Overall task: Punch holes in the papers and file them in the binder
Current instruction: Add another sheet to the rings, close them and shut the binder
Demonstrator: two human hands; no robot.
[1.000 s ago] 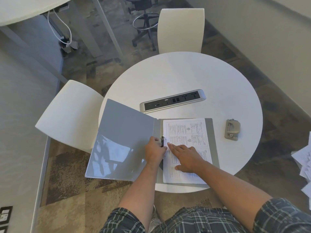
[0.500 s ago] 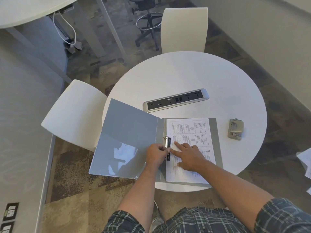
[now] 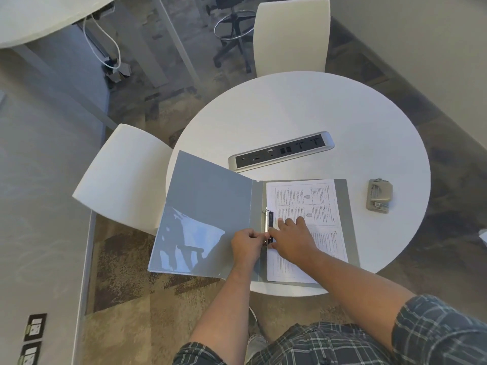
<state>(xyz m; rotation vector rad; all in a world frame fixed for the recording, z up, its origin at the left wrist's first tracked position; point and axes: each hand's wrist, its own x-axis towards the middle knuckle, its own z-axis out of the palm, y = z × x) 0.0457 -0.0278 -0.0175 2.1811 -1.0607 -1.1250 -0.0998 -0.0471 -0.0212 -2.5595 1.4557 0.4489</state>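
Note:
A grey binder lies open on the round white table, its left cover hanging past the table's edge. A printed paper rests on the binder's right half. The metal ring clasp stands along the spine. My left hand pinches the clasp's near end from the left. My right hand lies on the paper with its fingertips at the clasp from the right. A grey hole punch sits on the table to the right of the binder.
A silver power strip is set in the table behind the binder. White chairs stand at the left and the far side. Loose white sheets show at the right edge.
My right hand slid left across the paper until its fingertips met the clasp. My left hand closed on the clasp's near end. The left cover settled flatter.

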